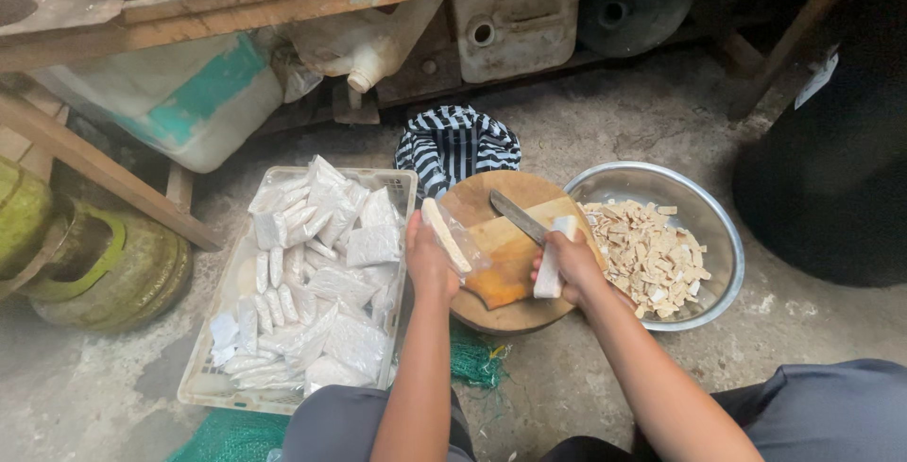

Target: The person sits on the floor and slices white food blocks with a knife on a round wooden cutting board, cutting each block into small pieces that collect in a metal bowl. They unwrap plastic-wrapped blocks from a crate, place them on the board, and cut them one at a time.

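The left hand (430,259) has its grip clamped on a pale, flat block in a clear plastic wrap (446,235), holding it above the left edge of the round wooden chopping board (491,199). The block's long axis runs from upper left to lower right, tilted up off the board, with its lower end toward the palm. The right hand (570,265) has its grip clamped on the white handle of a knife (550,264); the dark blade (518,216) points up and to the left across the board and lies well to the right of the block. So the block sits to the left of the blade, with bare board between them, and the left hand is the nearer to it.

Just right of the board and touching its edge stands a metal bowl (718,226) holding small cut, beige pieces (647,254). Left of the board a white plastic crate (213,367) is filled with more wrapped blocks (331,273). Behind the board lies a striped black-and-white cloth bag (456,141). A green net (472,358) shows under the board on the concrete floor (586,112). At far left stands a green gas cylinder (104,268). Nothing lies on the board between block and blade.
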A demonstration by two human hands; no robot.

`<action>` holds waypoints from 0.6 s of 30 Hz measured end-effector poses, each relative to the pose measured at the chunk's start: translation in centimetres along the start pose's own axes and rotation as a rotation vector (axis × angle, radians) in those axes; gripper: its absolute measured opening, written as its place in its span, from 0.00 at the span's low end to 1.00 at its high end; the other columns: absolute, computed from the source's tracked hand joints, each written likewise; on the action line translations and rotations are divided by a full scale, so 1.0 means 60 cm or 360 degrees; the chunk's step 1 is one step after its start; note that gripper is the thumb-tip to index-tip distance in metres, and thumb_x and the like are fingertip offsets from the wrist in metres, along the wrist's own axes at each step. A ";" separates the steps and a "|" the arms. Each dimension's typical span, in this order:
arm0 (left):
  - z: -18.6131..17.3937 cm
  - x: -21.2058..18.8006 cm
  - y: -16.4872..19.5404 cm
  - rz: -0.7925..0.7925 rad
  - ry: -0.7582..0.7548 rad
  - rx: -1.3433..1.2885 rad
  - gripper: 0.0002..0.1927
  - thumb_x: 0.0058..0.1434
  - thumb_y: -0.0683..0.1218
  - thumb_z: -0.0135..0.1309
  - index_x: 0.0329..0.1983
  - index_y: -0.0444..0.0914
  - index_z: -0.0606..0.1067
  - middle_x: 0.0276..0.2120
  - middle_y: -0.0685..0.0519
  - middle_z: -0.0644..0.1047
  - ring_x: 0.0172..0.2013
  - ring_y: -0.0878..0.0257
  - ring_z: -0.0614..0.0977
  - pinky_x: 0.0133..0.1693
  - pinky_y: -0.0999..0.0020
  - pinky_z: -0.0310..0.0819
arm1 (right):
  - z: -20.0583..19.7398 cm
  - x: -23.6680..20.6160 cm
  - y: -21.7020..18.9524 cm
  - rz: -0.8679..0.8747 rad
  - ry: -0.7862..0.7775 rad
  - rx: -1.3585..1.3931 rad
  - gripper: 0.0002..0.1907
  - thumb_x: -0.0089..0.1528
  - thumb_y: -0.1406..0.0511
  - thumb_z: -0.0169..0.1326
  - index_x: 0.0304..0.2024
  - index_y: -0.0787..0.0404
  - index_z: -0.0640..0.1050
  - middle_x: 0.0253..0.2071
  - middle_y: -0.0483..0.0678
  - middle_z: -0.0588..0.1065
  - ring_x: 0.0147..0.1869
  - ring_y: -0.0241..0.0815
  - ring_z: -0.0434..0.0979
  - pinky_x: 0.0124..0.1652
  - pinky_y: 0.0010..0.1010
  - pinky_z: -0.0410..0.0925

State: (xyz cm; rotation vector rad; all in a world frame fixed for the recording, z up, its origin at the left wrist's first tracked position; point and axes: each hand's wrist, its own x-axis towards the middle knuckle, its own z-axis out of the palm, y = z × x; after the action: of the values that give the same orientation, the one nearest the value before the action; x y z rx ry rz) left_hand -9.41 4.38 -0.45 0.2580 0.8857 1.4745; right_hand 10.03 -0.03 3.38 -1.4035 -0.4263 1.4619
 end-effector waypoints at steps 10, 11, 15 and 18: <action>-0.004 -0.004 -0.056 -0.0152 -0.0405 0.0405 0.19 0.72 0.57 0.51 0.43 0.35 0.73 0.27 0.52 0.74 0.22 0.63 0.74 0.25 0.67 0.71 | 0.037 0.028 0.046 -0.1476 0.0150 -0.2202 0.26 0.60 0.61 0.53 0.62 0.54 0.75 0.51 0.64 0.75 0.56 0.64 0.72 0.52 0.47 0.68; -0.006 -0.003 -0.057 -0.0132 -0.0383 0.0595 0.20 0.71 0.57 0.49 0.44 0.35 0.74 0.28 0.51 0.75 0.23 0.64 0.76 0.26 0.67 0.72 | 0.033 0.029 0.044 -0.1510 0.0169 -0.2018 0.20 0.64 0.59 0.52 0.57 0.56 0.78 0.49 0.63 0.76 0.54 0.63 0.74 0.53 0.47 0.68; 0.007 -0.027 -0.061 -0.0342 -0.0299 0.1022 0.26 0.68 0.63 0.40 0.46 0.37 0.76 0.27 0.50 0.77 0.22 0.62 0.78 0.25 0.64 0.74 | 0.025 0.020 0.014 -0.0807 -0.0101 -0.1307 0.21 0.69 0.50 0.50 0.42 0.61 0.81 0.36 0.57 0.77 0.40 0.53 0.77 0.45 0.42 0.70; 0.024 -0.049 -0.060 -0.0547 -0.0344 0.1188 0.35 0.68 0.68 0.34 0.44 0.35 0.77 0.27 0.49 0.79 0.20 0.61 0.79 0.25 0.66 0.74 | 0.013 0.005 0.012 -0.0854 -0.0264 -0.1497 0.22 0.66 0.50 0.52 0.35 0.63 0.80 0.28 0.52 0.76 0.30 0.45 0.75 0.36 0.37 0.69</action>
State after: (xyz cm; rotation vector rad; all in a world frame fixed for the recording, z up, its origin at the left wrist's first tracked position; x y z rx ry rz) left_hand -5.35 1.66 -0.79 0.7582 1.2055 0.7360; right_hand 9.09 0.21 2.84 -1.6662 -1.6106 0.9353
